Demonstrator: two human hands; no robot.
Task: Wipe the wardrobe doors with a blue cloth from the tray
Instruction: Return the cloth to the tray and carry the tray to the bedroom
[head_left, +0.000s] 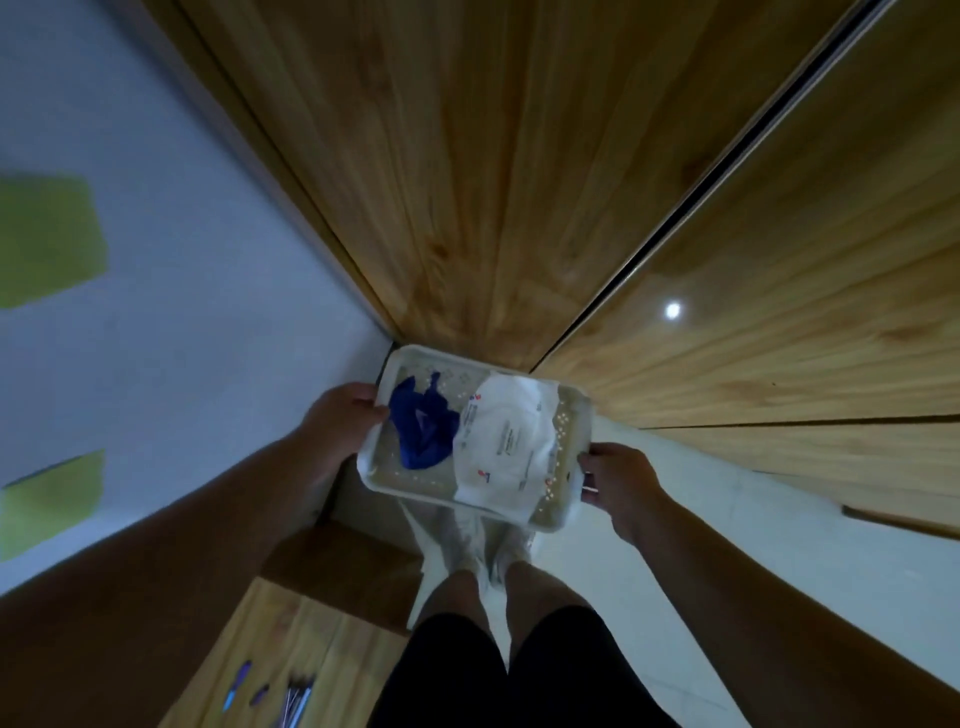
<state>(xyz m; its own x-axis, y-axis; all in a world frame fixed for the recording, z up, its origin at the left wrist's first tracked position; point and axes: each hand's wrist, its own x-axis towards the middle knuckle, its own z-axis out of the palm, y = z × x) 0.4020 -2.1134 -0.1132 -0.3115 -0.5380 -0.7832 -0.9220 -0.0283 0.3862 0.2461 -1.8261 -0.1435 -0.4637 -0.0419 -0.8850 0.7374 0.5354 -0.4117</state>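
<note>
I hold a pale rectangular tray (415, 486) in front of me, above my feet. A crumpled blue cloth (423, 423) lies in its left half, and a white cloth with small printed marks (506, 441) fills the right half. My left hand (345, 415) grips the tray's left rim, thumb over the edge beside the blue cloth. My right hand (615, 480) grips the tray's right rim. The wooden wardrobe doors (519, 156) rise straight ahead, with a dark gap between the two panels.
A pale wall (182, 260) with green patches (49, 239) stands on the left. A wooden desk (291, 639) with pens (296, 701) sits at lower left, close to my left leg. White floor tiles (753, 545) stretch to the right, below the wardrobe.
</note>
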